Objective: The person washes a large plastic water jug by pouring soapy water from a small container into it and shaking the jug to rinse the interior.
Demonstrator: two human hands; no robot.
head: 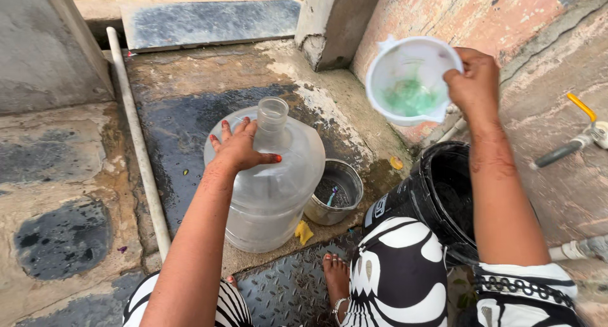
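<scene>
Looking down from the head camera, the person is crouching over a wet concrete floor [190, 105] beside a stained wall. The left hand [239, 146] is lying open and flat, fingers spread, on the shoulder of a large clear water jug [272, 188], pressing against it just beside the neck. The jug is standing close to upright on the floor, its long axis running nearly vertical and leaning slightly away from the person, with the open mouth [273, 105] pointing up and a little toward the wall.

The right hand [475, 83] is closing around the rim of a white plastic mug [408, 80], gripping it at its right edge and holding it in the air above and to the right of the jug. The mug is tipping toward the camera, its opening facing the viewer, and something green is showing at the bottom.

A small metal pot [332, 193] is sitting on the floor touching the jug's right side. A black bucket [443, 188] is standing beneath the right forearm, and a yellow-handled tap [586, 131] is sticking out at the right. A white pipe [139, 143] is running along the floor at the left.
</scene>
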